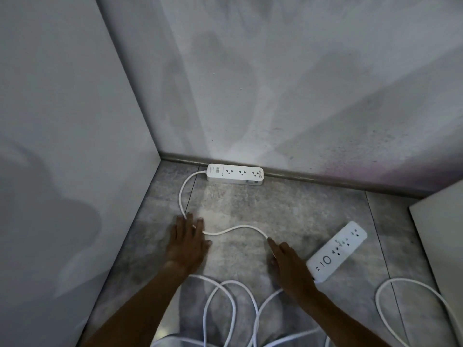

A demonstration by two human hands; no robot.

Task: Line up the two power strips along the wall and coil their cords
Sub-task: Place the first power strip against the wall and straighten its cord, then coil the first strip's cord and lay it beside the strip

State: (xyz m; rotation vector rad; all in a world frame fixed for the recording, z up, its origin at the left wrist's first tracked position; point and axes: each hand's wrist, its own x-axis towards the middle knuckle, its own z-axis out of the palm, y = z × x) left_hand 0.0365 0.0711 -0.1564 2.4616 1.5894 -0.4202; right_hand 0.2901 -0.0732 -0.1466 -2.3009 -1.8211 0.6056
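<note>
— Where do the two strips sit?

— The first power strip (235, 174), a white rounded plastic bar with three sockets in a row, lies flush along the baseboard (325, 180) at the far edge of the floor (288, 211), near its far left corner. The second power strip (337, 251), also white, lies at a slant by the floor's right edge, well apart from the wall (275, 83).

— Any writing on them?

— Small grey print at the first strip's left end, too small to read. The second has a ring and a bar mark near its close end.

— And the cords?

— The first strip's cord (240, 227), smooth, round and white, bends out of its left end, runs under the left hand (186, 242), then snakes to the right hand (288, 264). More white loops (225, 309) pile at the near edge.

— The hands?

— The left lies flat, palm down, fingers spread, pressing the cord to the mottled grey tile. The right reaches forward, fingers straight, its index tip touching the cord; neither is curled around it.
</note>
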